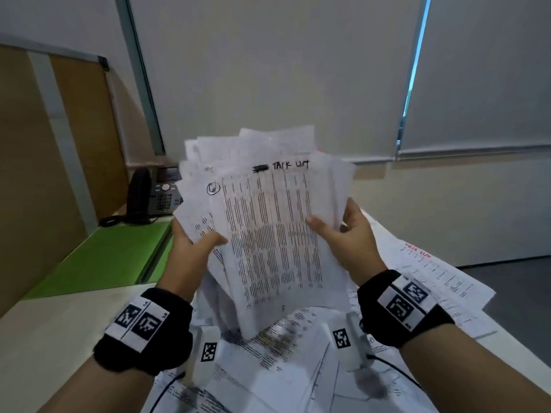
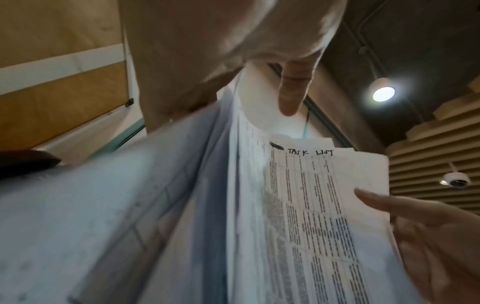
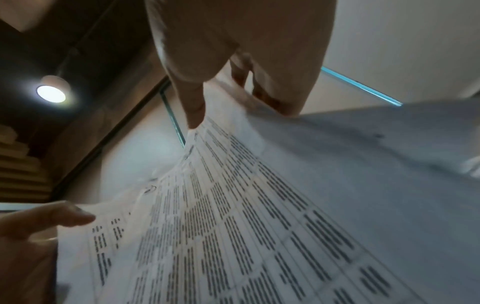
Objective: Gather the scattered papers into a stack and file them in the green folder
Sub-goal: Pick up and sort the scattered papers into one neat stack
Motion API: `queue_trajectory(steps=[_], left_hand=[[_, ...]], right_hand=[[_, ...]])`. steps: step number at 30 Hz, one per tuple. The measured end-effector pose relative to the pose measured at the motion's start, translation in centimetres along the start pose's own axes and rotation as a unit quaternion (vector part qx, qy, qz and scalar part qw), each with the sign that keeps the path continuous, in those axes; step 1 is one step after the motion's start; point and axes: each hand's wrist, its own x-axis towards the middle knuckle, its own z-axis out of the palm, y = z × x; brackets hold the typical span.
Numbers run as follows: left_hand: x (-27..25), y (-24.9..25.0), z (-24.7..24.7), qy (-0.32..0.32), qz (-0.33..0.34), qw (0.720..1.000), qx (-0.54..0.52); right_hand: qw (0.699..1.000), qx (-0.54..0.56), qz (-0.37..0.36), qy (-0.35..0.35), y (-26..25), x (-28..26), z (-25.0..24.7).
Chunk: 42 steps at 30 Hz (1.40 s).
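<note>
Papers (image 1: 268, 228) gathered in an uneven sheaf, held upright above the desk (image 1: 59, 329) between both hands. Edges not squared; several sheets fan out at top and left. Front sheet is a printed table with "TASK LIST" handwritten at the top and a circled mark at upper left.

Left hand (image 1: 193, 251) grips the sheaf's left edge, thumb across the front sheet, fingers behind. Right hand (image 1: 348, 236) grips the right edge the same way, thumb pressed on the printed table. Left wrist view shows the left thumb (image 2: 293, 92) lying on the sheet face; right wrist view shows the right thumb (image 3: 192, 102) likewise.

Loose sheets (image 1: 298, 362) lie spread on the desk below the sheaf, more reaching off to the right, one headed in red writing.

Green folder (image 1: 107, 257) lies flat on the desk to the left of the left hand, apart from the sheaf. Desk phone (image 1: 152, 198) stands behind the folder by the wall.
</note>
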Motion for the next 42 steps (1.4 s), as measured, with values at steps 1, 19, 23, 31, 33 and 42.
queue_trajectory(steps=[1, 19, 23, 31, 33, 42], left_hand=[[0.1, -0.6, -0.3, 0.007, -0.015, 1.0, -0.003], [-1.3, 0.2, -0.8, -0.114, -0.004, 0.993, -0.039], [-0.6, 0.8, -0.3, -0.038, 0.015, 0.999, -0.034], [-0.7, -0.6, -0.3, 0.039, -0.008, 0.997, -0.071], [-0.7, -0.7, -0.1, 0.048, 0.001, 0.996, -0.07], [-0.2, 1.3, -0.2, 0.062, 0.029, 0.994, -0.089]], right_hand=[[1.0, -0.007, 0.019, -0.017, 0.4, 0.1, 0.0], [0.991, 0.075, 0.09, -0.061, 0.5, 1.0, -0.9], [0.998, 0.046, 0.032, 0.016, -0.7, 0.9, -0.7], [0.995, 0.026, 0.076, -0.055, 0.9, 0.1, -1.0], [0.994, 0.061, 0.082, -0.041, 0.8, 0.2, -1.1], [0.993, 0.114, 0.037, -0.025, -0.1, 0.1, -1.4]])
